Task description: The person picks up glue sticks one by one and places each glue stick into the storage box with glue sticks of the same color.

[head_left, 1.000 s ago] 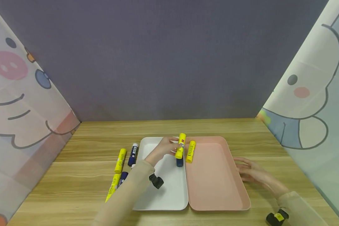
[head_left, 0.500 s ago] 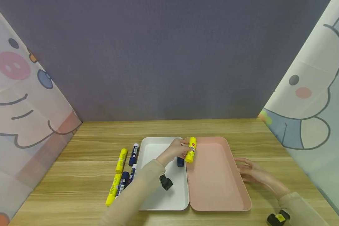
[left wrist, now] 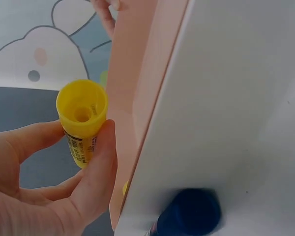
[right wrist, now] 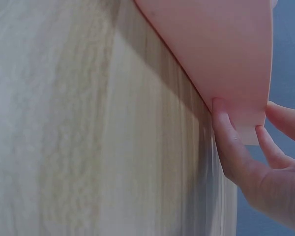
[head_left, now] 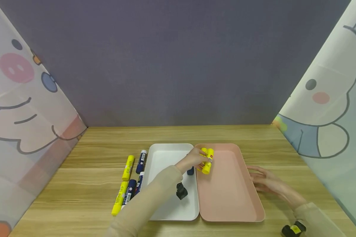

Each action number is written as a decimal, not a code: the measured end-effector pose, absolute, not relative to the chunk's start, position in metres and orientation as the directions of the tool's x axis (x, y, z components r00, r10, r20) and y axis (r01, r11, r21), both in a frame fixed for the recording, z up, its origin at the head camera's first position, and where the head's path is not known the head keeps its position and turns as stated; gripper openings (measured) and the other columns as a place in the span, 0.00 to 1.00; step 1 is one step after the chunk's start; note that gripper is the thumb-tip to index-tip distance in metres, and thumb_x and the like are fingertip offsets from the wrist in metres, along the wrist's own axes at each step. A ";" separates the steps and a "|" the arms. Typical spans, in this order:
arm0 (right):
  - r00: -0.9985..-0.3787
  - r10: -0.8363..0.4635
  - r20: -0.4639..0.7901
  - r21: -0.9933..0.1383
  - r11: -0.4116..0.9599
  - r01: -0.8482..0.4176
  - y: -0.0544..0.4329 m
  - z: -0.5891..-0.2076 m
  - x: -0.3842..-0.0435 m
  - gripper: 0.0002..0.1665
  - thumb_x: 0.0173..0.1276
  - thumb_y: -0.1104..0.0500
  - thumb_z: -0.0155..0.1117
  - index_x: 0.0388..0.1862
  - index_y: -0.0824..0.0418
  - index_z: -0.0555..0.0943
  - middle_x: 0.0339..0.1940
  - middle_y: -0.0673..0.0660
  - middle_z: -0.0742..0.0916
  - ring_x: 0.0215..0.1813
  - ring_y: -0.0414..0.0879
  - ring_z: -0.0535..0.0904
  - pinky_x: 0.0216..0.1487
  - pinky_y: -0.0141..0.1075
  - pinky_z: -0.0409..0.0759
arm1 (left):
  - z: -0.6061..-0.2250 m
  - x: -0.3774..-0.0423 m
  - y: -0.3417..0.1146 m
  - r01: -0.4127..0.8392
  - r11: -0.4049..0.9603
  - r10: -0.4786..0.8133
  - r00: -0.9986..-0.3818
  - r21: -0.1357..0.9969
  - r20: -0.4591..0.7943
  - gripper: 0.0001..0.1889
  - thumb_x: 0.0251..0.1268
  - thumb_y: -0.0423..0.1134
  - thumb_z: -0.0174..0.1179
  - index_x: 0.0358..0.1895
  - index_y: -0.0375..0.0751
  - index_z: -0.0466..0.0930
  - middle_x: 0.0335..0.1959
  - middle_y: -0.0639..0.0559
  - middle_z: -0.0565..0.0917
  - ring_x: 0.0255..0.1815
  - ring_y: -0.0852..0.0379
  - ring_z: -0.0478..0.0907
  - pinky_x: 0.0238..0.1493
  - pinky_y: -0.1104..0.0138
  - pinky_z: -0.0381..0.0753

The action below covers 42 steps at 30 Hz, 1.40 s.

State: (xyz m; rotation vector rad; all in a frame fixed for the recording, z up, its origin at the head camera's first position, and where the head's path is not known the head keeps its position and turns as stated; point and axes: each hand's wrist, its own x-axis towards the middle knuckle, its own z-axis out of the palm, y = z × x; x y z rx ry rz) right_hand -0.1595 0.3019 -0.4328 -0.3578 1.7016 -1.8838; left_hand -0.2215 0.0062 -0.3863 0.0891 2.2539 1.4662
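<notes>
My left hand pinches a yellow glue stick between thumb and fingers, over the far left part of the pink tray. In the left wrist view, the hollow end of this glue stick faces the camera. Close beside it, a second yellow glue stick shows partly behind the fingers. A navy glue stick lies in the white tray along its right wall, half covered by the hand. My right hand rests its fingertips against the pink tray's right side; in the right wrist view the thumb touches the wall low down.
Left of the white tray, yellow glue sticks and navy glue sticks lie in loose rows on the wooden table. The two trays stand side by side. A dark panel rises behind the table, with cartoon-printed sheets at both sides.
My left hand has carried the yellow glue stick rightward, from over the seam between the trays to over the pink tray, beside the other yellow one. The right hand stays at the tray's side.
</notes>
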 end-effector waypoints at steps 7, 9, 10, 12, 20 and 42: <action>-0.800 -0.575 -0.174 -0.972 -0.030 0.233 0.302 -0.433 -0.159 0.22 0.66 0.65 0.50 0.53 0.40 0.68 0.49 0.46 0.78 0.49 0.41 0.76 0.49 0.38 0.75 | -0.391 -0.219 0.017 -0.154 0.477 0.305 -0.894 0.865 -0.328 0.16 0.51 0.34 0.62 0.41 0.26 0.74 0.28 0.47 0.75 0.20 0.56 0.75 0.24 0.67 0.80; -0.799 -0.574 -0.176 -0.971 -0.032 0.237 0.302 -0.433 -0.159 0.22 0.66 0.65 0.50 0.53 0.41 0.68 0.49 0.47 0.78 0.49 0.41 0.76 0.49 0.38 0.75 | -0.393 -0.219 0.019 -0.141 0.509 0.300 -0.896 0.849 -0.329 0.12 0.51 0.34 0.62 0.35 0.27 0.77 0.25 0.48 0.76 0.19 0.57 0.76 0.24 0.67 0.80; -0.798 -0.575 -0.177 -0.971 -0.033 0.239 0.302 -0.433 -0.159 0.22 0.66 0.65 0.50 0.53 0.41 0.68 0.49 0.47 0.79 0.49 0.41 0.76 0.49 0.38 0.75 | -0.393 -0.218 0.019 -0.138 0.523 0.295 -0.896 0.841 -0.331 0.10 0.50 0.34 0.63 0.32 0.28 0.78 0.24 0.48 0.76 0.19 0.57 0.76 0.24 0.68 0.80; -0.797 -0.578 -0.178 -0.970 -0.034 0.241 0.302 -0.434 -0.159 0.22 0.66 0.66 0.49 0.52 0.41 0.69 0.49 0.47 0.79 0.49 0.41 0.76 0.49 0.38 0.75 | -0.394 -0.218 0.020 -0.138 0.542 0.287 -0.897 0.829 -0.336 0.08 0.50 0.34 0.63 0.28 0.29 0.79 0.23 0.49 0.76 0.19 0.57 0.76 0.23 0.68 0.80; -0.789 -0.590 -0.169 -0.968 -0.051 0.245 0.302 -0.433 -0.160 0.23 0.66 0.66 0.48 0.51 0.40 0.69 0.48 0.46 0.79 0.49 0.41 0.76 0.49 0.37 0.75 | -0.399 -0.222 0.023 -0.135 0.591 0.272 -0.895 0.795 -0.355 0.08 0.49 0.34 0.63 0.23 0.31 0.76 0.20 0.49 0.76 0.17 0.55 0.78 0.19 0.68 0.79; -0.793 -0.579 -0.188 -0.967 -0.030 0.251 0.303 -0.433 -0.160 0.22 0.67 0.66 0.48 0.52 0.40 0.69 0.47 0.46 0.80 0.49 0.40 0.76 0.49 0.36 0.76 | -0.397 -0.218 0.032 -0.079 0.674 0.272 -0.898 0.735 -0.346 0.11 0.48 0.34 0.65 0.22 0.33 0.72 0.18 0.48 0.74 0.17 0.51 0.79 0.19 0.66 0.79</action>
